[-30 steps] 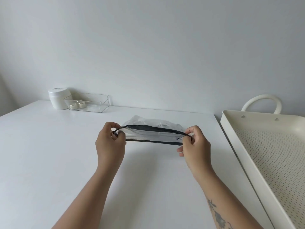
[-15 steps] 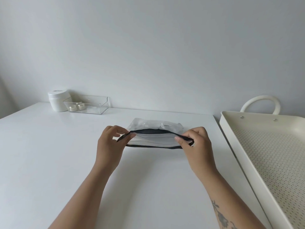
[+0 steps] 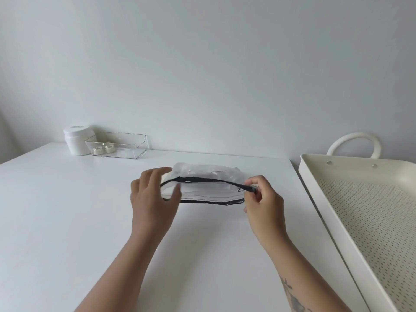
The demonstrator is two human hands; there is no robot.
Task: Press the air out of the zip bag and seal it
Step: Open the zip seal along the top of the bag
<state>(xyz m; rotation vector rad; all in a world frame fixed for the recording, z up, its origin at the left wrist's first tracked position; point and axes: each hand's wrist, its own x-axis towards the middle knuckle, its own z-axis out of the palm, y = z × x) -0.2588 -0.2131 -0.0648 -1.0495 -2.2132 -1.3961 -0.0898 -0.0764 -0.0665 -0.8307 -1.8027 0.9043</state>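
Note:
A clear zip bag (image 3: 209, 189) with a black zip strip lies on the white table (image 3: 67, 210), its mouth gaping open toward me. My right hand (image 3: 262, 199) pinches the right end of the upper black strip between thumb and fingers. My left hand (image 3: 153, 194) is at the bag's left end with fingers spread and blurred; it hovers over or rests against the bag and covers that corner. What is inside the bag is hard to make out through the crinkled plastic.
A white jar (image 3: 77, 140) and a clear plastic box (image 3: 118, 145) holding two small round items stand at the back left by the wall. A cream perforated tray (image 3: 364, 212) with a looped handle sits beyond the table's right edge.
My left hand has let go of the bag's left end and opened its fingers. The bag has come down onto the table, and its mouth gapes wider. My right hand still pinches the right end.

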